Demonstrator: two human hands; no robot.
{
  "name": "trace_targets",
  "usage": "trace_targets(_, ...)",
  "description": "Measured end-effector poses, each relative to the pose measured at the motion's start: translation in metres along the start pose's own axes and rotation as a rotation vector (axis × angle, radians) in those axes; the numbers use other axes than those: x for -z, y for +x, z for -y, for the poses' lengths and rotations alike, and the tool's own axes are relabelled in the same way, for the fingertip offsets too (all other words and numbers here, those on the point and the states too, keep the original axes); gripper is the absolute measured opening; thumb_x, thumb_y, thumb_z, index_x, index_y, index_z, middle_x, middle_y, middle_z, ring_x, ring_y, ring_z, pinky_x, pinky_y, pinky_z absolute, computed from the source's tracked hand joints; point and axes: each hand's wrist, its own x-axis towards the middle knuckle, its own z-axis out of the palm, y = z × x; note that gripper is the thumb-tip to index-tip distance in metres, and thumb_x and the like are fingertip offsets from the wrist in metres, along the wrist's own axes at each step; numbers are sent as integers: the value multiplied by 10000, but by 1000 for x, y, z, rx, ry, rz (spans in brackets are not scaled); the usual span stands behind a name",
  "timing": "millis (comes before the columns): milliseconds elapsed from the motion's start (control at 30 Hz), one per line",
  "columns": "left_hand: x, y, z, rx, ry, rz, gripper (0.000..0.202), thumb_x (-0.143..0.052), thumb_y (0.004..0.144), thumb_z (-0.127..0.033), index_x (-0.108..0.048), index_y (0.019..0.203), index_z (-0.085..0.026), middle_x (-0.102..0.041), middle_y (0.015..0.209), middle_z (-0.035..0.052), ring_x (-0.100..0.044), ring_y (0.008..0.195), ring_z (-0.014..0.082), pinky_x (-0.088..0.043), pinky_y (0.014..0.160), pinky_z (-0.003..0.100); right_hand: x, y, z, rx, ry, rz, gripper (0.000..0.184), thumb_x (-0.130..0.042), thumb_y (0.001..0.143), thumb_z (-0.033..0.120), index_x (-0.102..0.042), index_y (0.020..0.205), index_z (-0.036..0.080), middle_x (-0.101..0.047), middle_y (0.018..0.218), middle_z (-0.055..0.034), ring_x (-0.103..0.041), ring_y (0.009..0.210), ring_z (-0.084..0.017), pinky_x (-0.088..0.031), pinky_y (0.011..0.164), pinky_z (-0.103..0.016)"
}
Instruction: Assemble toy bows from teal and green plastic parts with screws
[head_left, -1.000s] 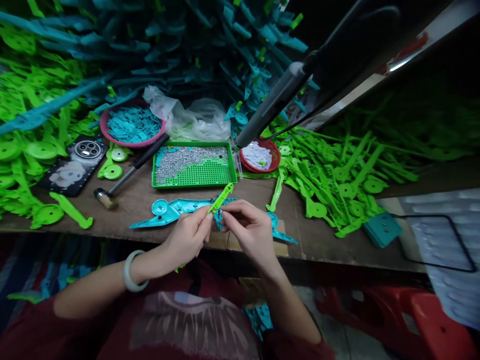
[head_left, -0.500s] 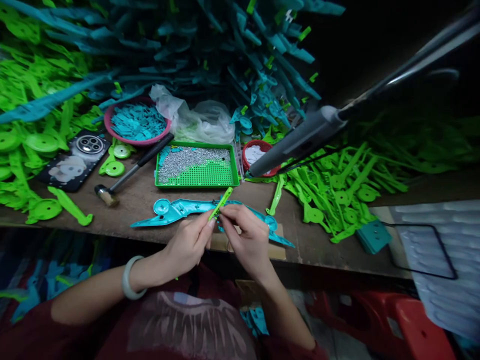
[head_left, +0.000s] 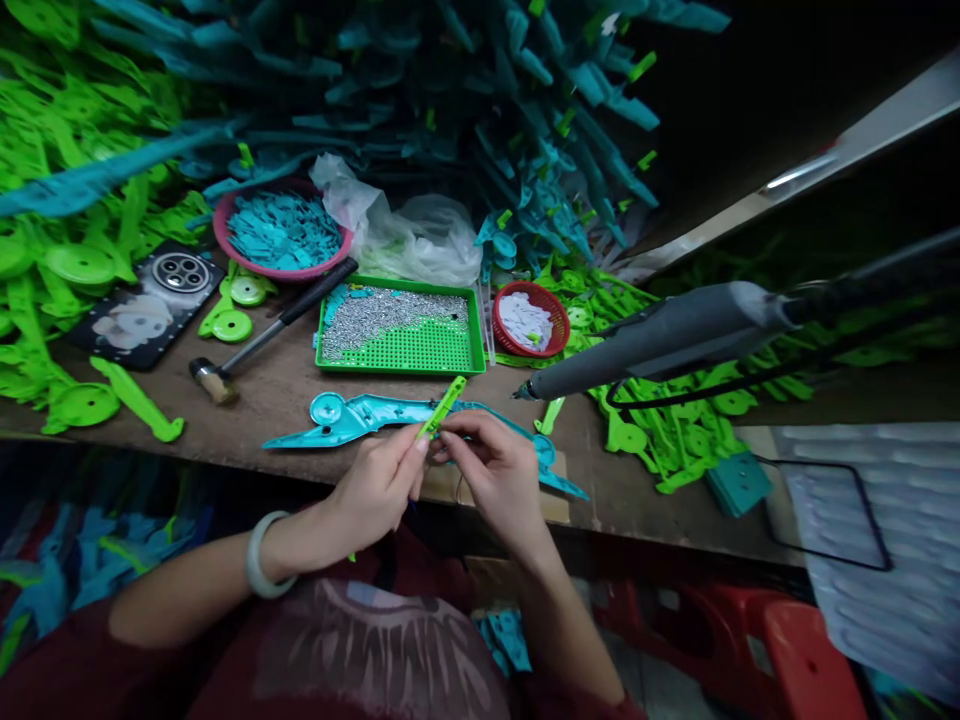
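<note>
A long teal plastic part (head_left: 352, 414) lies flat on the wooden bench (head_left: 277, 395) near its front edge. My left hand (head_left: 377, 480) pinches a small bright green plastic piece (head_left: 442, 405) that sticks up over the teal part. My right hand (head_left: 495, 470) is closed in a pinch right beside it, fingertips touching the green piece and the teal part; what it holds between them is too small to make out. A pale bangle sits on my left wrist.
A grey powered screwdriver (head_left: 660, 340) hangs over the bench at right. Behind the hands are a green tray of small screws (head_left: 400, 328), a red basket (head_left: 526, 320), a pink bowl of teal bits (head_left: 281, 230), a hammer (head_left: 262, 335), a phone (head_left: 146, 315) and heaps of green and teal parts.
The hanging screwdriver has swung to the right and lower. My hands have stayed pinched on the green piece over the teal part, hardly moving.
</note>
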Motion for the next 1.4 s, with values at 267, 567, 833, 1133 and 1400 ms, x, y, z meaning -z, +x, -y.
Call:
trace_targets(267,4,-3,0,-1,-11,11,342,-314,1051,-350,-550,881,-171,-486,537,-72,-411,349,47,-300,355,175,-1,5,-4,255,-299,9,78,-575,928,153,-618,912,216,-665,836,-7,-638,760,-122,-537,686,-248)
trace_targets(567,16,-7,-2,29,-64,138,374,-316,1047,-333,-499,761,-178,-423,465,-87,-420,321,43,-301,351,152,-5,3,-15,414,-344,-23,140,-588,899,90,-579,948,221,-655,853,-15,-642,786,-140,-543,710,-280)
trace_targets(833,17,-7,0,18,-64,135,342,-322,1022,-268,-492,737,-186,-434,458,-92,-427,328,50,-346,399,165,-2,2,-16,481,-307,16,268,-604,857,20,-621,1022,230,-680,909,-30,-660,846,-148,-554,741,-302)
trace_targets(1133,13,-7,1,-28,94,70,245,-359,958,-200,-597,912,-167,-594,579,-23,-583,483,117,-445,477,210,-23,-4,-2,410,-438,-165,172,-591,833,48,-590,844,219,-623,763,-2,-595,682,-121,-510,594,-249)
trace_targets(1400,15,-9,4,102,-143,126,316,-327,1012,-283,-469,744,-194,-411,430,-109,-422,282,52,-300,332,140,-13,-4,-1,326,-357,-34,167,-616,865,60,-651,934,207,-684,859,-34,-664,793,-138,-561,697,-269)
